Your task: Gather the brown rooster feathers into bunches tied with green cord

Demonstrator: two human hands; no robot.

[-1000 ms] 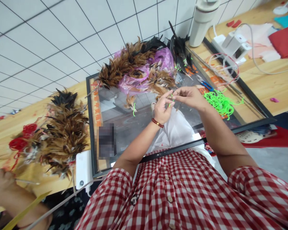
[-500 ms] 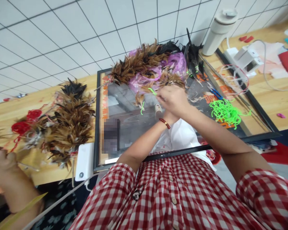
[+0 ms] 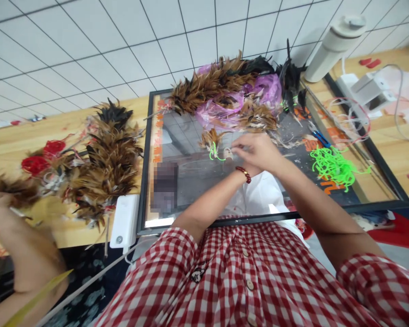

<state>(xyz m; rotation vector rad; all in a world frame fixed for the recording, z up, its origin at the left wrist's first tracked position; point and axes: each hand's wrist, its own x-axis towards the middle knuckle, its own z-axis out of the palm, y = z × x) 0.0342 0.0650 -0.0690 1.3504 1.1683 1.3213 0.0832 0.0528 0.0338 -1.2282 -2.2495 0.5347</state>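
Observation:
My right hand [image 3: 259, 149] is over the dark glass panel [image 3: 197, 181], its fingers pinched together and pointing left. Whatever they hold, if anything, is too small to make out. Crossed underneath is my left hand [image 3: 254, 169], with a dark red bead bracelet at the wrist; its fingers are hidden behind the right hand. Left of the fingertips lies a small brown feather bunch [image 3: 210, 136] with a bright green string [image 3: 214, 152] at its base. More brown feathers [image 3: 259, 117] lie just beyond my hands. A small pale rounded shape [image 3: 227, 153] shows beside my fingertips.
A long feather garland [image 3: 204, 88] and purple plastic [image 3: 221, 111] lie at the back. To the right are black feathers [image 3: 291, 79], blue-handled snippers [image 3: 320, 136], green string [image 3: 332, 167] and a white tumbler [image 3: 336, 50]. A co-worker's arm [image 3: 17, 245] works at left beside another garland [image 3: 102, 168].
The view has shifted, so things appear further right. A green string end that showed beside my fingers is no longer there. The co-worker's hand has moved at the left edge.

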